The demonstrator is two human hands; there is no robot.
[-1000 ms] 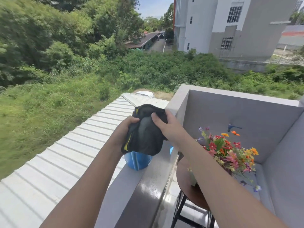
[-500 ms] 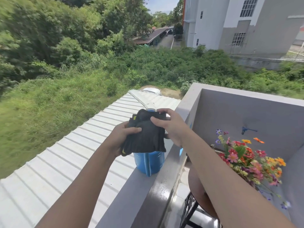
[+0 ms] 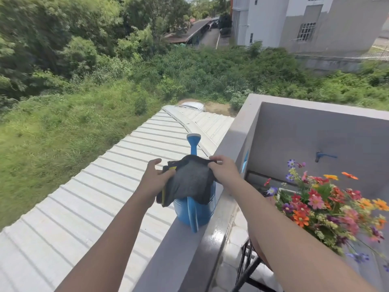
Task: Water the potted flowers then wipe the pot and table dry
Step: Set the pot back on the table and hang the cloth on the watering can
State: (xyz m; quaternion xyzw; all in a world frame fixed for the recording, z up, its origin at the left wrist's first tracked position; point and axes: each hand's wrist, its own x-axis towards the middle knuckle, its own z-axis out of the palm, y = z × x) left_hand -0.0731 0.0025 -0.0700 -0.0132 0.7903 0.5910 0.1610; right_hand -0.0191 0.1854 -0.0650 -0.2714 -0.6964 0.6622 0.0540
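— So, where is your dark grey cloth with yellow trim (image 3: 189, 182)?

— Draped over the blue plastic watering can (image 3: 195, 211) on the grey ledge (image 3: 168, 256). Your left hand (image 3: 154, 182) and right hand (image 3: 224, 170) each pinch an edge.

— And the many-coloured potted flowers (image 3: 322, 205)?

— Right of the can, beyond your right forearm.

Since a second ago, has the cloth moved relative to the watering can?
Yes. The cloth, held in both hands, has spread and now drapes lower over the can, whose spout shows above it.

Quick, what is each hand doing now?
Left hand: closed on the dark cloth.
Right hand: closed on the same cloth.
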